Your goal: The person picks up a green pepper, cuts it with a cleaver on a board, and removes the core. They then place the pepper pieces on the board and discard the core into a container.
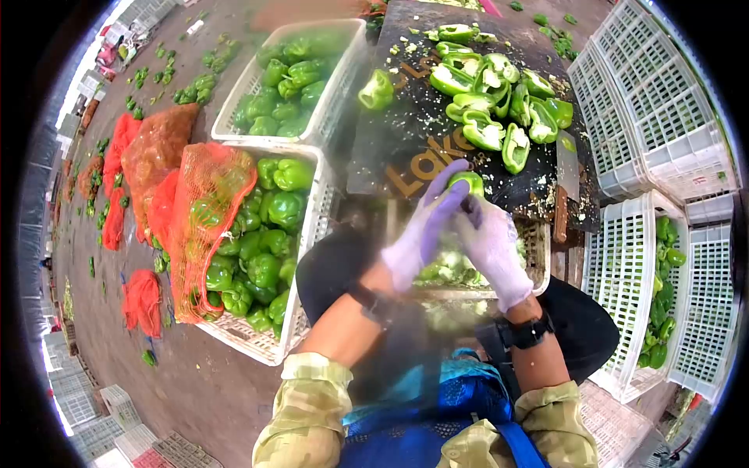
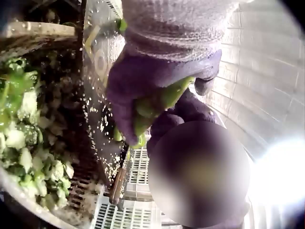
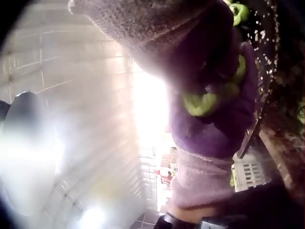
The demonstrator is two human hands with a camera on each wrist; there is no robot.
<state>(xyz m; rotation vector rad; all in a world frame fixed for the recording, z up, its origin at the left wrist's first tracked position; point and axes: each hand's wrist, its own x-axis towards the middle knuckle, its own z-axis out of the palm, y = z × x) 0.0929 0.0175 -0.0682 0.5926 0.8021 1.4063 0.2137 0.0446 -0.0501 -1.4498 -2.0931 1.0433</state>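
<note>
Both hands wear purple and white gloves and meet over a crate near the board's front edge. A green pepper [image 1: 466, 183] sits in the curled fingers of the left hand [image 1: 427, 226]. Against the same pepper, the right hand [image 1: 490, 246] bends its fingers at the cut side. In the left wrist view the left hand [image 2: 157, 78] wraps round the pepper [image 2: 159, 102]. The right wrist view has the pepper's pale green rim [image 3: 202, 104] between the right hand [image 3: 190, 43] and the left palm; the right fingertips are partly hidden there.
Halved peppers [image 1: 484, 129] lie on the black board [image 1: 382, 156], with a knife [image 1: 562, 210] at its right edge. Below the hands a crate [image 1: 541, 253] holds pepper scraps. Crates of whole peppers [image 1: 261, 269] stand at the left beside red net bags [image 1: 142, 300]; stacked white crates [image 1: 655, 97] stand right.
</note>
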